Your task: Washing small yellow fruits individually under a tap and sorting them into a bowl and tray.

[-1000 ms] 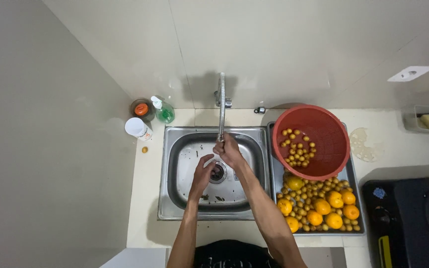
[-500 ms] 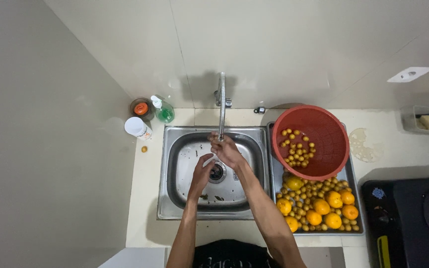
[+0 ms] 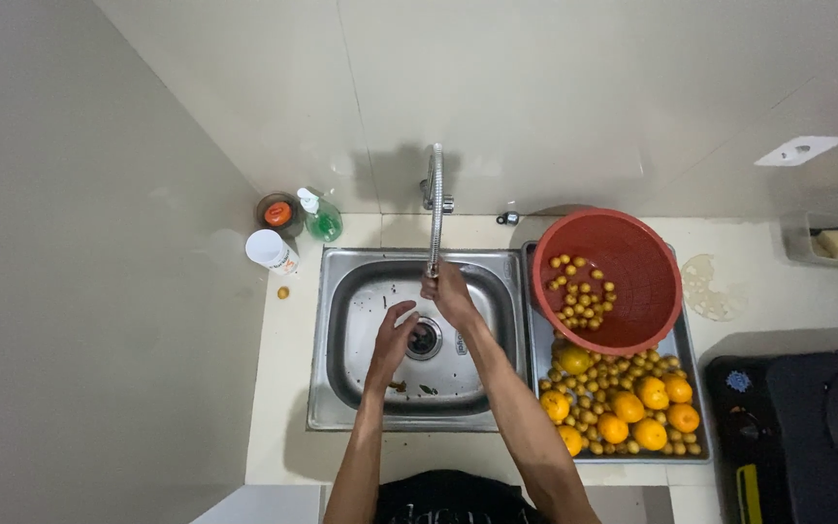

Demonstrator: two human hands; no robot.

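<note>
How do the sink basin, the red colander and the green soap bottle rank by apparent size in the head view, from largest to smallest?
1. sink basin
2. red colander, clearly smaller than the basin, though raised nearer the camera
3. green soap bottle, by far the smallest

Home kitchen: steel sink (image 3: 341, 388), faucet (image 3: 435, 209), stove (image 3: 817, 427).

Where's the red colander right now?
In the head view, the red colander sits right of the sink, tilted on the fruit-filled tray.
</note>
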